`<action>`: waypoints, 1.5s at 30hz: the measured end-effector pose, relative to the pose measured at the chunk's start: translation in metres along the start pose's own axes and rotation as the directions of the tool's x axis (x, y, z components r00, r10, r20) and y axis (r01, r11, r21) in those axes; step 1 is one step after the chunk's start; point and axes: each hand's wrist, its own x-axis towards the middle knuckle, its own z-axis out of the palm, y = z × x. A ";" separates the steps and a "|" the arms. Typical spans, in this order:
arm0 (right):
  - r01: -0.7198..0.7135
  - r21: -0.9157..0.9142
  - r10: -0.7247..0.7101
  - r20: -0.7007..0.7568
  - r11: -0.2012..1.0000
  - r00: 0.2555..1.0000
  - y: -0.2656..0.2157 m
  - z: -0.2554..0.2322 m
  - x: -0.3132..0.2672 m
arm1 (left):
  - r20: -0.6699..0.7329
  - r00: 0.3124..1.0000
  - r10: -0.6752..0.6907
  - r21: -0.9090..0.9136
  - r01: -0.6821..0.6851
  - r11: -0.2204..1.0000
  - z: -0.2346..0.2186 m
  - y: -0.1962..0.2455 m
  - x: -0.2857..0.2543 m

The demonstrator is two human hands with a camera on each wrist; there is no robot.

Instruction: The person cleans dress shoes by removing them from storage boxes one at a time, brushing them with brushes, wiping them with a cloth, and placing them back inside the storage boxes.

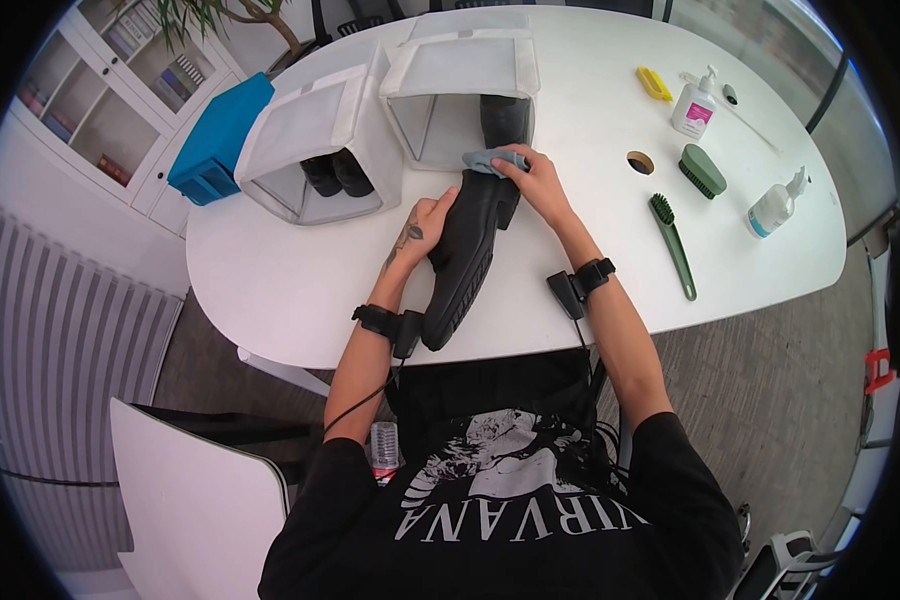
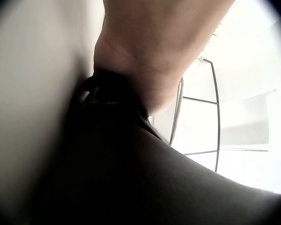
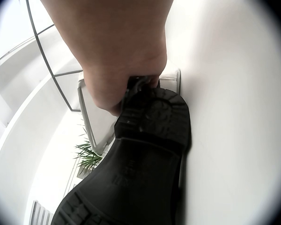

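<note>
A black leather shoe (image 1: pixel 462 245) lies tipped on its side near the table's front edge, its toe toward me and its treaded sole facing right. My left hand (image 1: pixel 425 225) grips its upper from the left, thumb along the far part, other fingers mostly hidden. In my right hand (image 1: pixel 538 187) a grey-blue cloth (image 1: pixel 481 161) is pinched against the shoe's heel end. The right wrist view shows the sole (image 3: pixel 140 173) and heel close up, with the fingers hidden behind. Dark shoe leather (image 2: pixel 131 173) fills the lower left wrist view.
Two white shoe boxes (image 1: pixel 460 68) (image 1: pixel 305 115) with open fronts hold black shoes (image 1: pixel 505 122). Beside them stands a blue box (image 1: pixel 220 140). To the right are a green brush (image 1: pixel 703 171), a long-handled brush (image 1: pixel 675 248), a pump bottle (image 1: pixel 694 105), a spray bottle (image 1: pixel 773 210) and a yellow item (image 1: pixel 654 83).
</note>
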 end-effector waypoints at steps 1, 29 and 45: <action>-0.009 -0.010 0.009 0.011 1.000 1.000 -0.001 0.000 0.000 | -0.004 1.000 -0.002 0.006 0.002 1.000 0.000 0.000 0.000; -0.023 -0.008 0.023 0.016 1.000 1.000 -0.005 -0.001 -0.001 | 0.009 1.000 0.018 0.008 -0.018 1.000 0.000 -0.002 0.002; -0.019 -0.007 0.019 0.017 1.000 1.000 -0.005 -0.002 -0.001 | 0.079 0.995 -0.062 0.061 0.058 0.996 -0.007 0.006 0.001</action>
